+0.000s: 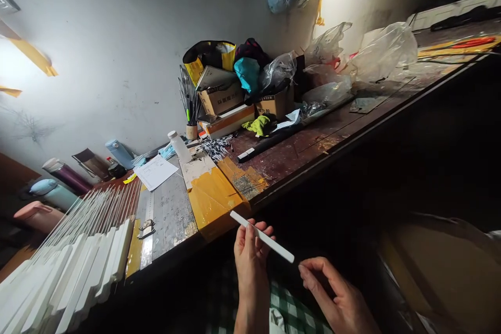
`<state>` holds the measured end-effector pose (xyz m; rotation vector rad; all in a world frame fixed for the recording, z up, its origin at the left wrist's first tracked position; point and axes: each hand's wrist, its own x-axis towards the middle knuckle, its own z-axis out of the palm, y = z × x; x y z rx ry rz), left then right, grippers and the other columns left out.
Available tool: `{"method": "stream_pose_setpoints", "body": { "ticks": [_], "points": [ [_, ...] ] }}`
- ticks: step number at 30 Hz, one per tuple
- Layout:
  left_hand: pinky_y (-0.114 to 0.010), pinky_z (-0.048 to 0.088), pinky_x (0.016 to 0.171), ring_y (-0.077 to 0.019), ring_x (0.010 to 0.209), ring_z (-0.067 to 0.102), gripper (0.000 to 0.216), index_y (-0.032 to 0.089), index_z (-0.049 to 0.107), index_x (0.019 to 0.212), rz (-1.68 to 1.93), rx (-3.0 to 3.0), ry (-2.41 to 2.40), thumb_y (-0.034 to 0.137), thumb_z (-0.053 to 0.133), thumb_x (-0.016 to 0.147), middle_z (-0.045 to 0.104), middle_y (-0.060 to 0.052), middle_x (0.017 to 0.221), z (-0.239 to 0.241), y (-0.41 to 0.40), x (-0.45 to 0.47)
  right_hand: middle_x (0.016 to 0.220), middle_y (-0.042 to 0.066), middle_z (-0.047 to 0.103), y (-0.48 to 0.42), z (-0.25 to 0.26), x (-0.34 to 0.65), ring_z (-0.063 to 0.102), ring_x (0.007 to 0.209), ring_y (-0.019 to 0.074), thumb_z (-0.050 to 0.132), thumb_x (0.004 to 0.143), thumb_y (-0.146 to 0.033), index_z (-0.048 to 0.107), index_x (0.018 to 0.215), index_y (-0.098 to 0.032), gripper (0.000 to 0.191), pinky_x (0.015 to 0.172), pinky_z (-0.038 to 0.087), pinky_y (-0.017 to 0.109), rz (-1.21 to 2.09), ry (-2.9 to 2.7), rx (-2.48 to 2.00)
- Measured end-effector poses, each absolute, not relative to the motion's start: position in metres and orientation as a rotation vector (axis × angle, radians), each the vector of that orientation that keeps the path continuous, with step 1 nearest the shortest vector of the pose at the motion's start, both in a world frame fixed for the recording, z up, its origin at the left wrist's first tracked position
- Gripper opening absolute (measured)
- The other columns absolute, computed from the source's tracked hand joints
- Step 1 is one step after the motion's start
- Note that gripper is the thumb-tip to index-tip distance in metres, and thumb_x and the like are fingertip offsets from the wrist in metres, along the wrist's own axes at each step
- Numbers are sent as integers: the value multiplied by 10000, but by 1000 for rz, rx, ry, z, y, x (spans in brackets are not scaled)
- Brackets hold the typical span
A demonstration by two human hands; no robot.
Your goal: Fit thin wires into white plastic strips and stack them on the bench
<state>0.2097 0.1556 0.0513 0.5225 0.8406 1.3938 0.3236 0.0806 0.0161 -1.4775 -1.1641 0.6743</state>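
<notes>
My left hand (252,245) grips a slim white bar (270,241) between thumb and fingers, in front of the table edge. The bar slants down to the right, its lower end pointing at my right hand (326,284). That hand is closed in a pinch, thumb against forefinger, just off the bar's end. Whether something thin sits between those fingertips I cannot make out. On the table at the left lie similar white bars (84,271), side by side, with thin rods (105,209) reaching back from them.
A ruler strip (147,229) and a small metal piece (146,228) lie beside the bars. Further back are a paper sheet (155,172), a white bottle (180,147), black-and-white small parts (215,149), cartons (221,98) and plastic bags (385,57). Bottles (55,193) line the left wall.
</notes>
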Motion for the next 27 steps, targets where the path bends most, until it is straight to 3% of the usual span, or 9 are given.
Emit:
{"method": "stream_pose_setpoints", "body": {
  "ticks": [13,20,27],
  "points": [
    [-371,525,819,-233,905,676,286,137,572,996,1361,588,887,397,568,879,672,-102,937,51,153,225,608,-44,585,87,7,339,588,562,125,469,914,-408,568,770,-251,235,535,473,167,603,-1341,-1441],
    [-249,510,617,-166,698,683,264,148,526,850,1350,584,921,395,619,844,652,-52,823,55,167,218,680,-33,611,91,12,335,604,596,126,471,927,-397,566,853,-255,186,537,482,171,646,-1374,-1404],
    [-274,526,570,-150,588,647,270,167,500,833,1339,514,894,376,667,805,604,-1,697,58,173,220,700,-24,619,95,28,332,589,590,132,484,914,-348,564,858,-241,145,565,485,199,586,-1446,-1393]
  ]
}}
